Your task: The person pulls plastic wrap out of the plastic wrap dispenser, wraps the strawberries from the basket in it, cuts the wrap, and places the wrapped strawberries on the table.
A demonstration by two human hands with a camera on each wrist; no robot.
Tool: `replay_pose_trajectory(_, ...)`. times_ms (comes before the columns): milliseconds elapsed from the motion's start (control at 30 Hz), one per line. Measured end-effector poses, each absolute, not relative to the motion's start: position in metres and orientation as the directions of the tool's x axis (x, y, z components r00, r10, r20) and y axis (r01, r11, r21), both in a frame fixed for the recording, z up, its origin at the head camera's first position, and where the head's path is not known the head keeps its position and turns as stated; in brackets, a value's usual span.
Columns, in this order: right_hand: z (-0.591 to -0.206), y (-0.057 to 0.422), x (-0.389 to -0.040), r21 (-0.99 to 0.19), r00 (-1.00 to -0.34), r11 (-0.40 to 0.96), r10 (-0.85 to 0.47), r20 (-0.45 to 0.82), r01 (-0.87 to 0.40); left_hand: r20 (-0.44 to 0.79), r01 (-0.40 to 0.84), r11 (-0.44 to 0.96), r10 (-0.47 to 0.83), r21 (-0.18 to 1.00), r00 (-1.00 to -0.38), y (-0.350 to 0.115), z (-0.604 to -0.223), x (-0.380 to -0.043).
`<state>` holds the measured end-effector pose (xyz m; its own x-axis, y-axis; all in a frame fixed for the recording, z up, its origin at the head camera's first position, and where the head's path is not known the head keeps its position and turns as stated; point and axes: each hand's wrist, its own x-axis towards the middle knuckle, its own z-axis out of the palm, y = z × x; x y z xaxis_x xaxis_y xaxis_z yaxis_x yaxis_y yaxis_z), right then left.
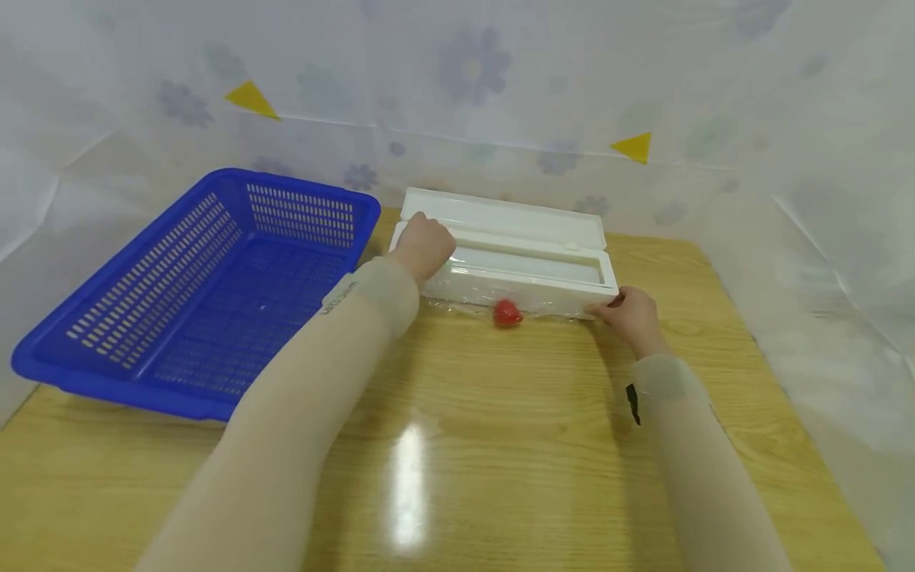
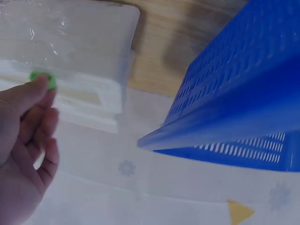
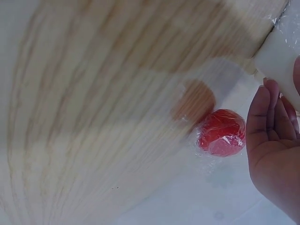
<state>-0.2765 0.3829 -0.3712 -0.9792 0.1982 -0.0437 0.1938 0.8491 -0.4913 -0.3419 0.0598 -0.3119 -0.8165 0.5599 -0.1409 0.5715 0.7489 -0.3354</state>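
A white cling film dispenser box [image 1: 465,284] lies at the back of the table, its lid [image 1: 511,216] raised behind it. Between thumb and index finger, my left hand [image 1: 425,245] pinches a small green slide cutter [image 2: 51,84] on the box's top edge; the head view hides this cutter behind the hand. My right hand [image 1: 635,318] grips the box's right front corner, fingers at its lower edge. Clear film [image 2: 35,30] hangs over the front wall. Below it, a red rounded object [image 3: 221,133] wrapped in film sits on the table close to the box.
A large blue plastic basket [image 1: 193,401] with slotted sides stands to the left, its rim near my left forearm. Behind the wooden table [image 1: 500,445] hangs a white flowered sheet [image 1: 429,103] with two yellow triangles.
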Motion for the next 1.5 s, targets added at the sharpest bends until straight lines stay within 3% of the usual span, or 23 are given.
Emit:
replay_pose_trajectory(300, -0.372, 0.384, -0.277, -0.526, -0.979, 0.826, 0.186, -0.084, 0.202, -0.203, 0.438, 0.822, 0.389, -0.365, -0.899, 0.059, -0.308, -0.338)
replay_pose_trajectory(733, -0.368, 0.376, -0.28, -0.503, -0.986, 0.848, 0.151, -0.07, 0.166, -0.241, 0.439, 0.816, 0.371, -0.375, -0.897, 0.037, -0.311, -0.34)
replay_pose_trajectory(1000, -0.363, 0.38, -0.28, -0.479, -0.986, 0.865, 0.097, -0.134, 0.15, -0.161, 0.508, 0.844, 0.484, -0.174, -0.86, 0.054, -0.319, -0.334)
replay_pose_trajectory(1167, -0.36, 0.377, -0.279, -0.373, -0.996, 0.926, 0.026, -0.08, 0.054, -0.111, 0.564, 0.812, 0.553, -0.151, -0.826, 0.068, -0.328, -0.331)
replay_pose_trajectory(1300, -0.363, 0.373, -0.272, -0.191, -0.982, 0.967, -0.145, 0.12, -0.166, -0.117, 0.591, 0.796, 0.58, -0.133, -0.806, 0.072, -0.336, -0.327)
replay_pose_trajectory(1400, -0.369, 0.371, -0.265, 0.017, -0.886, 0.917, -0.389, 0.254, -0.398, -0.146, 0.641, 0.763, 0.627, -0.083, -0.765, 0.073, -0.345, -0.323)
replay_pose_trajectory(1500, -0.377, 0.367, -0.261, 0.185, -0.784, 0.82, -0.572, 0.24, -0.541, -0.157, 0.699, 0.712, 0.684, -0.069, -0.712, 0.073, -0.358, -0.318)
